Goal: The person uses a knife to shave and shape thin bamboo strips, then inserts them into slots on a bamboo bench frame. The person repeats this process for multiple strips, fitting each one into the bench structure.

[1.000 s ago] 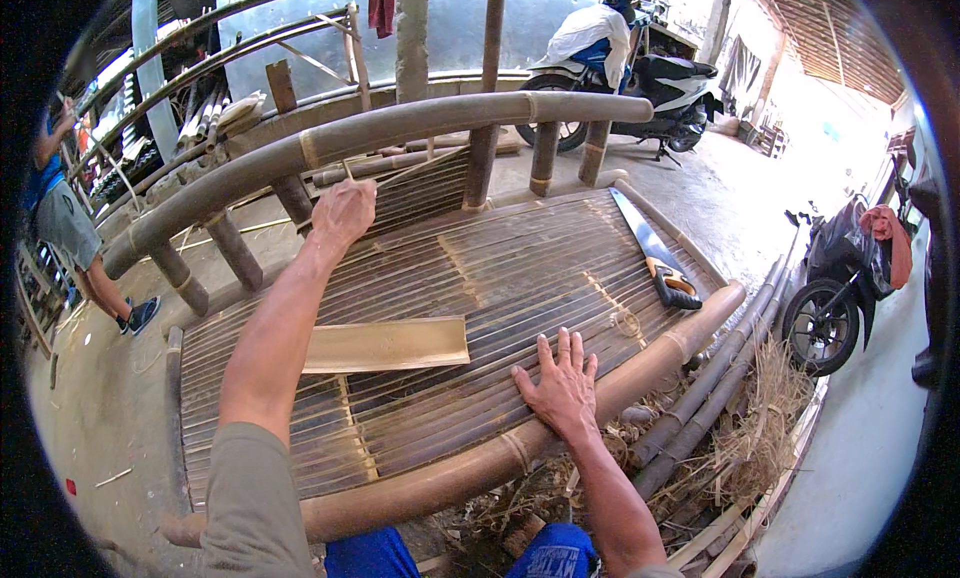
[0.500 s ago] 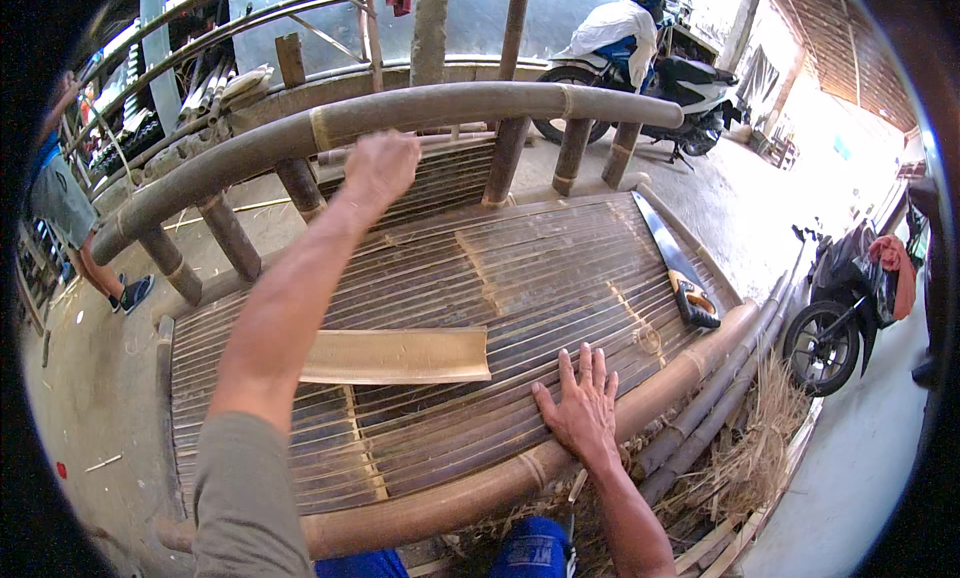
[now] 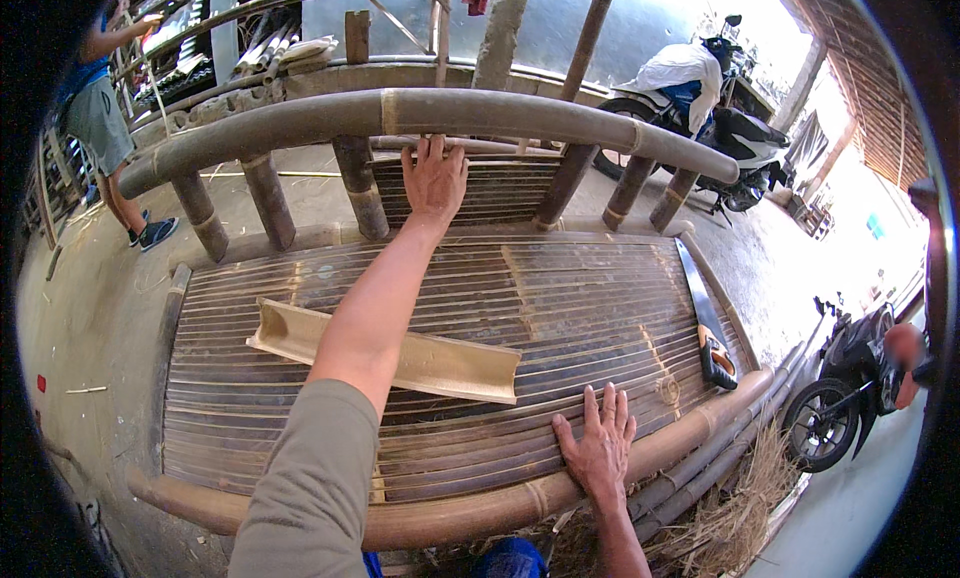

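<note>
My left hand reaches across a bamboo bench to its backrest. The fingers are apart, their tips at the lower side of the thick, curved bamboo top rail, in front of the slatted back panel. Near the front edge my right hand lies flat on the seat slats, fingers spread, its heel by the round front rail. A split half of bamboo, hollow side up, rests on the seat and passes beneath my left forearm. On the right end of the seat lies a handsaw.
Bamboo poles and a heap of shavings lie right of the bench. One motorcycle stands behind it, another motorcycle at the right. A person stands at the far left.
My left hand has gone from a closed shape above the backrest rail to spread fingers below it. My right hand stays on the seat. The view has shifted, and the bamboo half appears more tilted.
</note>
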### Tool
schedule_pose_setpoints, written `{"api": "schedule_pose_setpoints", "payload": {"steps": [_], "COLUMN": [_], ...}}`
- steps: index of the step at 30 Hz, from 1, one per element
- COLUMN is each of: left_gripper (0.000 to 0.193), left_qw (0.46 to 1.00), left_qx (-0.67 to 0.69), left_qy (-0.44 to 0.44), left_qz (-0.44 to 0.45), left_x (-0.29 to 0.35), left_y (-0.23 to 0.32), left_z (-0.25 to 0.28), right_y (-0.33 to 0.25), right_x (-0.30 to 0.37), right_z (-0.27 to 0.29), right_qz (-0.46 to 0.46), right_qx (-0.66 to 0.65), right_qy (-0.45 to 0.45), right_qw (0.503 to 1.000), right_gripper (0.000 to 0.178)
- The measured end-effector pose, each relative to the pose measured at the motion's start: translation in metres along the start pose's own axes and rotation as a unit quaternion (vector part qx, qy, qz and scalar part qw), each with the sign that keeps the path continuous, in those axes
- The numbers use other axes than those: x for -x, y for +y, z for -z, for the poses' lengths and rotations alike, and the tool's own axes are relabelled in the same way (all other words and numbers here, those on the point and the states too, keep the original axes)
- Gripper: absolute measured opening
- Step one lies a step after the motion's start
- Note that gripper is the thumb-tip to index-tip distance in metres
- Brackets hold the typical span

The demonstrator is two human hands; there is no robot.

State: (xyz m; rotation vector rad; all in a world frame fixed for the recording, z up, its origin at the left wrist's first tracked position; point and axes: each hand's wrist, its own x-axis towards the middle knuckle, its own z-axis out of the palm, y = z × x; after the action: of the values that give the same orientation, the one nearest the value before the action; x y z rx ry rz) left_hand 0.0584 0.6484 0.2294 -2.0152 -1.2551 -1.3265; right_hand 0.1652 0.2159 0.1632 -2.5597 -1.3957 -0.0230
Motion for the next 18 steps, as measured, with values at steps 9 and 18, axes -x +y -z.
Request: {"api": "schedule_pose_setpoints", "payload": {"steps": [9,18], "left_gripper": [0.043,0.026], "left_qw": [0.991,0.991], "left_qx": [0.062,0.104], "left_qy": [0.034,0.016], "left_qz": [0.111,0.083], "left_x": [0.02,0.043], "left_y": [-0.002,-0.022], "left_z": [-0.008,-0.003], "right_y": [0.002,0.001], "right_x": [0.001,0.001], "right_z": [-0.001,0.001], "right_qz": [0.011,-0.001], "right_qx": [0.012,0.004], "right_qy": [0.005,-0.003], "right_qw": [1.0,1.0], "right_gripper": [0.076,0.075]}}
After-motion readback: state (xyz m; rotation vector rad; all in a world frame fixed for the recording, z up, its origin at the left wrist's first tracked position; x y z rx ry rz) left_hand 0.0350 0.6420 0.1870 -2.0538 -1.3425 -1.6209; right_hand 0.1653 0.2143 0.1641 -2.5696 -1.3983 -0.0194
